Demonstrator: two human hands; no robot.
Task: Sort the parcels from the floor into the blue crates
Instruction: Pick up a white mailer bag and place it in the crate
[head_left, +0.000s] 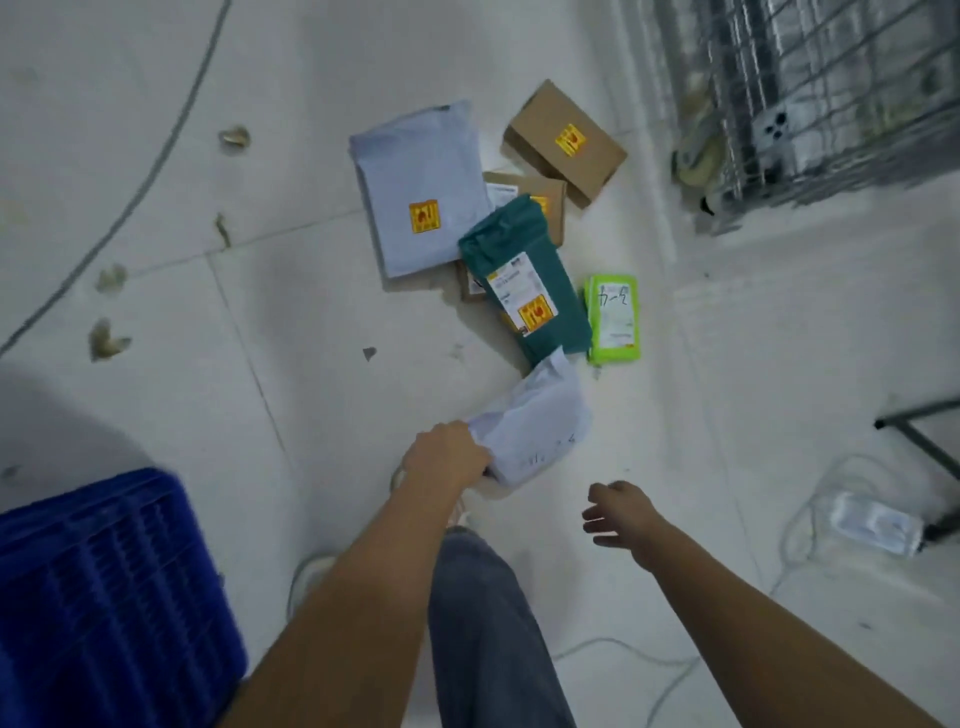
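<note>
Clearly early on: the left hand grips a crumpled pale plastic mailer near the pile; the right hand hangs empty, fingers loose. Five parcels lie farther off; the ribbed blue plastic crate waits near left, its contents unseen.

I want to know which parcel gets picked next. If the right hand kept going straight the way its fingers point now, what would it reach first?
The right hand is open, its fingers pointing left toward the crumpled white mailer gripped by the left hand. It would probably meet that mailer's lower edge first, though depth is unclear from this view.
</note>
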